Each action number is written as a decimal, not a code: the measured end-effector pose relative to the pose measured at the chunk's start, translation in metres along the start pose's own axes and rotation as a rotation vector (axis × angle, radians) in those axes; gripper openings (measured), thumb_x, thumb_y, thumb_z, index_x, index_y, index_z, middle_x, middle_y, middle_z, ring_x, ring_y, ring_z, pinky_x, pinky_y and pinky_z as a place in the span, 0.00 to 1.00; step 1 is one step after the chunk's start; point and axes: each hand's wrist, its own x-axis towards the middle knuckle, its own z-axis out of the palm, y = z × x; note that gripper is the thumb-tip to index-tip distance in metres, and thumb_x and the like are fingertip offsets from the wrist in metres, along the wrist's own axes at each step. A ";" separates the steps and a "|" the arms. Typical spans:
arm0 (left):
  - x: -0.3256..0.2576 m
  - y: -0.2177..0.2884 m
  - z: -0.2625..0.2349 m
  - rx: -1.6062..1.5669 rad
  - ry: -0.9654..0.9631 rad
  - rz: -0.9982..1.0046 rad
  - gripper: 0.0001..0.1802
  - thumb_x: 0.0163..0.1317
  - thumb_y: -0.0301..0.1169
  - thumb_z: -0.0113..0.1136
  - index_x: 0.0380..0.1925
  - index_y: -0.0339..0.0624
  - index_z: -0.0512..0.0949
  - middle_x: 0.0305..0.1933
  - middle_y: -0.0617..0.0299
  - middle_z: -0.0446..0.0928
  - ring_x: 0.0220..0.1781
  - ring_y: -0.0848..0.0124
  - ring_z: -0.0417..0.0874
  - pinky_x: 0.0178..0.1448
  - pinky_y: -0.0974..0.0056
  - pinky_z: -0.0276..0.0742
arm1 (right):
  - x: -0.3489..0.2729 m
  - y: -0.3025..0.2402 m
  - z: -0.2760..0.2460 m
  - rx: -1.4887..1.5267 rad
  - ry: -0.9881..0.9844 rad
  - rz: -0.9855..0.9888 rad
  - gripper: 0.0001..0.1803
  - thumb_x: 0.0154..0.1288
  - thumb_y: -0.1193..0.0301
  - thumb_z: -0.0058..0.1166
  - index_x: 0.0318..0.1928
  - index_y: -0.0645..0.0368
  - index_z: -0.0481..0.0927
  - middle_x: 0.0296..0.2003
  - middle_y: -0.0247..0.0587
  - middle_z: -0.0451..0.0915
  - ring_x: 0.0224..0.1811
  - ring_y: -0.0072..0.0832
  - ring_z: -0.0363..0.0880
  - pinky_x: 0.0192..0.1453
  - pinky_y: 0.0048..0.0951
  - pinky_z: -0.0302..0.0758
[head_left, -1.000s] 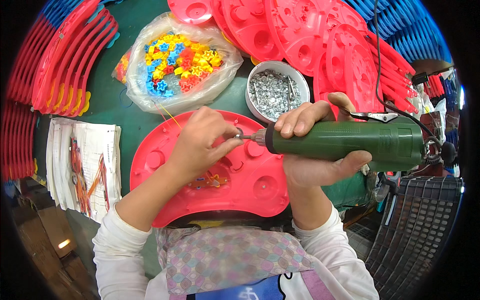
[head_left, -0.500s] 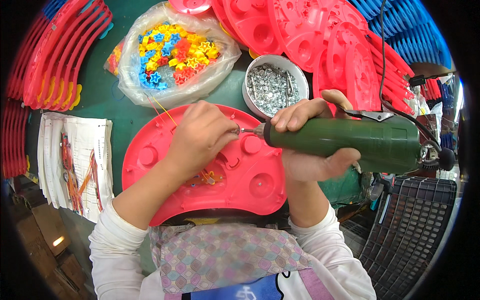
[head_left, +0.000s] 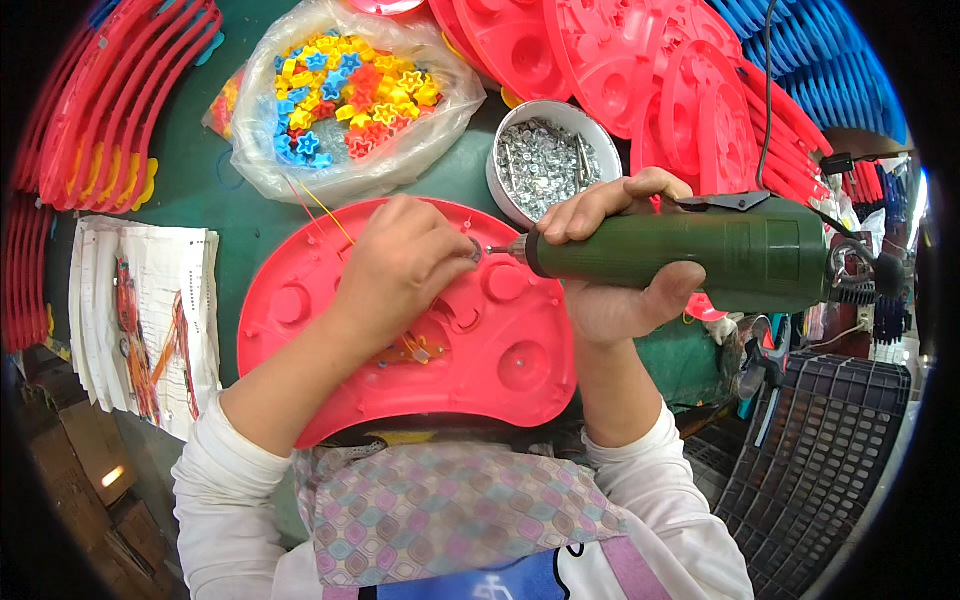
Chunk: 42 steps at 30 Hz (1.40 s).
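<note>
A green electric screwdriver (head_left: 690, 255) lies nearly level in my right hand (head_left: 625, 300), whose fingers and thumb wrap round its body. Its bit points left, toward the fingertips of my left hand (head_left: 405, 255). Those fingertips are pinched on a small metal piece, likely a screw, at the bit's tip; most of it is hidden. Under both hands lies a red plastic shell (head_left: 450, 385) with round recesses and posts. Thin wires and a small part show in its middle opening, partly covered by my left forearm. A yellow and a red wire stick out at its far side.
A white bowl of small metal fasteners (head_left: 545, 165) stands behind the shell. A clear bag of coloured star pieces (head_left: 350, 110) sits far left of it. Papers with wire bundles (head_left: 150, 320) lie left. Red shells (head_left: 610, 60) pile up at the back; a black crate (head_left: 820, 450) stands right.
The screwdriver's rear end has swung up a little, away from me, with my right hand. The left hand keeps its pinch near the bit.
</note>
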 end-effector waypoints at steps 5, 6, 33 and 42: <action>0.000 0.000 0.003 -0.041 0.011 -0.031 0.09 0.53 0.26 0.73 0.33 0.43 0.82 0.35 0.60 0.78 0.43 0.59 0.79 0.50 0.56 0.77 | 0.013 -0.003 0.005 -0.112 -0.114 0.048 0.46 0.64 0.29 0.54 0.58 0.60 0.67 0.31 0.46 0.78 0.31 0.34 0.80 0.39 0.40 0.83; -0.001 -0.001 0.003 -0.044 0.013 -0.036 0.09 0.53 0.26 0.73 0.33 0.43 0.82 0.35 0.60 0.78 0.43 0.59 0.79 0.50 0.56 0.77 | 0.016 -0.003 0.006 -0.128 -0.153 0.073 0.47 0.64 0.29 0.55 0.59 0.61 0.66 0.31 0.46 0.78 0.30 0.33 0.80 0.39 0.39 0.83; -0.016 0.014 -0.023 -0.223 -0.034 -0.227 0.23 0.57 0.16 0.69 0.54 0.39 0.80 0.46 0.55 0.82 0.47 0.62 0.88 0.51 0.60 0.84 | 0.007 0.005 0.039 0.171 -0.093 -0.045 0.56 0.60 0.22 0.48 0.67 0.61 0.61 0.32 0.46 0.80 0.31 0.37 0.82 0.42 0.43 0.84; -0.012 0.010 -0.025 -0.025 0.084 -0.173 0.24 0.49 0.26 0.77 0.48 0.42 0.82 0.45 0.59 0.77 0.54 0.53 0.75 0.58 0.51 0.74 | 0.005 0.002 0.038 0.196 -0.065 -0.043 0.57 0.61 0.22 0.47 0.67 0.62 0.61 0.33 0.46 0.80 0.30 0.36 0.82 0.41 0.43 0.85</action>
